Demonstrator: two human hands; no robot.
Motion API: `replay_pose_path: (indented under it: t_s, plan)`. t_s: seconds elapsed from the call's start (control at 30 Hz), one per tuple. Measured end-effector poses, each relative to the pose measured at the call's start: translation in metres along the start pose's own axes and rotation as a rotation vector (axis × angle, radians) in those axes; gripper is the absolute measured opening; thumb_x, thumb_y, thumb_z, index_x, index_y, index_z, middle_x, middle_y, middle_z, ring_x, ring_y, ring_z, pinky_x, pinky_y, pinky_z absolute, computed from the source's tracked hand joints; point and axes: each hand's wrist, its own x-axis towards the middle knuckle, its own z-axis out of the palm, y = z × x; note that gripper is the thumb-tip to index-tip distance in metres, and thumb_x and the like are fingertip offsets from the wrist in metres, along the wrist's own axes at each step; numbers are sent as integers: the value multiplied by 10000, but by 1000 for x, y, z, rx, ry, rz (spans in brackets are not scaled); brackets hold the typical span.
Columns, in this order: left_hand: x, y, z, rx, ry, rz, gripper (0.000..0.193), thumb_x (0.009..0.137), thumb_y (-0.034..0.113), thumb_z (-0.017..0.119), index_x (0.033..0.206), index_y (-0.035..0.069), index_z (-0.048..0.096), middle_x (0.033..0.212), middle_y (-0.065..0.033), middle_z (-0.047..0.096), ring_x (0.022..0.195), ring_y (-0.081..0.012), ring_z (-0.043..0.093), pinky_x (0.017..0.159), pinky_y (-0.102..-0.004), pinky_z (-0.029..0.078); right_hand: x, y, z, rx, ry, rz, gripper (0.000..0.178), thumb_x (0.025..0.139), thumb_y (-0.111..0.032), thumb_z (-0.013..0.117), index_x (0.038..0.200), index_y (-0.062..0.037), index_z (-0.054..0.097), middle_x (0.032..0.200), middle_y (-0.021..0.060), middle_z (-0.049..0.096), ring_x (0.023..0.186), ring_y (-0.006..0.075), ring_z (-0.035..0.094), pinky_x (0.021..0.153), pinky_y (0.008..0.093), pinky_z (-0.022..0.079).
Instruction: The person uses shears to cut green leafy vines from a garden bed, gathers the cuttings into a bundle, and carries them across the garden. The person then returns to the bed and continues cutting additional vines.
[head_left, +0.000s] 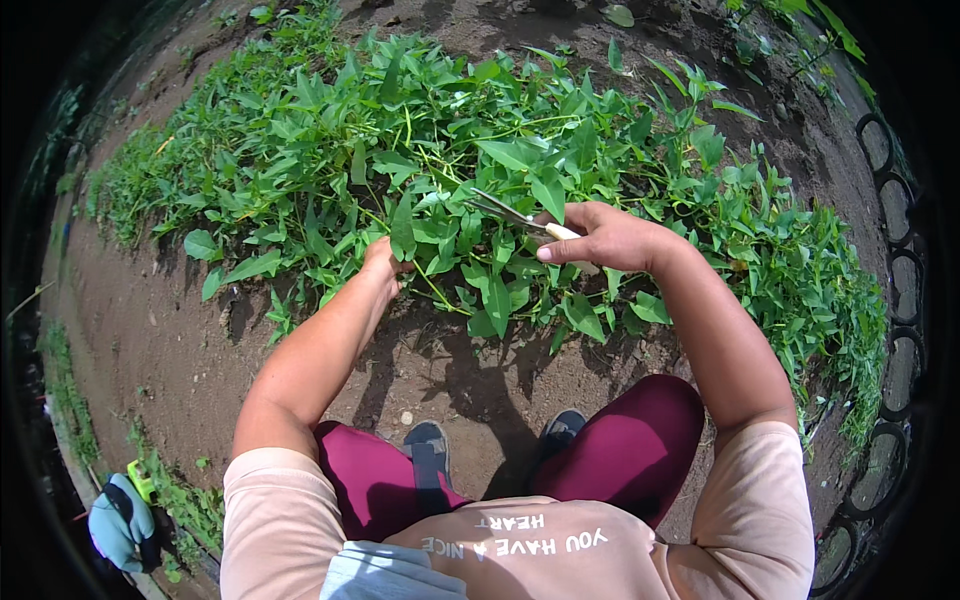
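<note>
A dense bed of leafy green plants (300, 150) with pointed leaves and pale trailing stems spreads before me. At its near edge, my left hand (382, 264) is closed among the stems. A leafy stem (433, 288) runs from its fingers toward the right; an upright leaf hides part of the fingers. My right hand (610, 238) grips a pair of scissors (505, 212) with a cream handle. The metal blades point left into the foliage, slightly apart, above and to the right of my left hand. Whether they touch a stem, I cannot tell.
Brown soil (150, 310) surrounds the bed. Dark ring-shaped edging (903, 285) lines the far right. A light blue bundle of cloth (122, 522) and a yellow-green item (141, 481) lie at the lower left. My shoes (428, 447) stand close to the plants.
</note>
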Motion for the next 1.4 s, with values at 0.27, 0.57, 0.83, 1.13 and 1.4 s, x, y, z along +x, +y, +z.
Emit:
replay_pose_path:
  t_s: [0.27,0.57,0.83,1.13,1.4]
  plan:
    - [-33,-53,-56,-156,195,248,189,907,266,479,922,88,542,691,-76,651,591,-172,546,647,-311,416,60,-16,34,63,-241,-110,748,788,-659,516,1213,-44,524,990,97,609,894,178,591,821,321,456]
    - [-80,-58,-133,-1022,244,161,173,915,233,500,933,66,541,595,9,419,539,-150,412,603,-331,443,81,-23,93,-118,-373,-162,699,837,-614,478,1209,-23,500,1068,133,592,881,212,602,831,352,478]
    - [-82,-26,-178,-1016,124,289,155,907,198,517,955,53,543,607,6,424,516,-132,415,525,-300,402,13,17,124,275,-594,313,774,815,-663,459,1270,-36,454,1151,166,542,1009,271,572,815,396,487]
    - [-77,-39,-172,-1061,87,161,164,925,193,482,946,41,536,564,16,403,454,-112,362,435,-252,351,72,24,177,305,-184,43,822,831,-669,411,1166,74,516,937,157,604,833,224,601,829,354,456]
    - [-93,-43,-140,-853,206,43,211,958,189,389,948,56,554,525,28,408,410,-115,339,416,-282,319,94,5,179,411,-195,174,698,838,-628,461,1013,40,561,757,111,587,574,192,583,554,331,506]
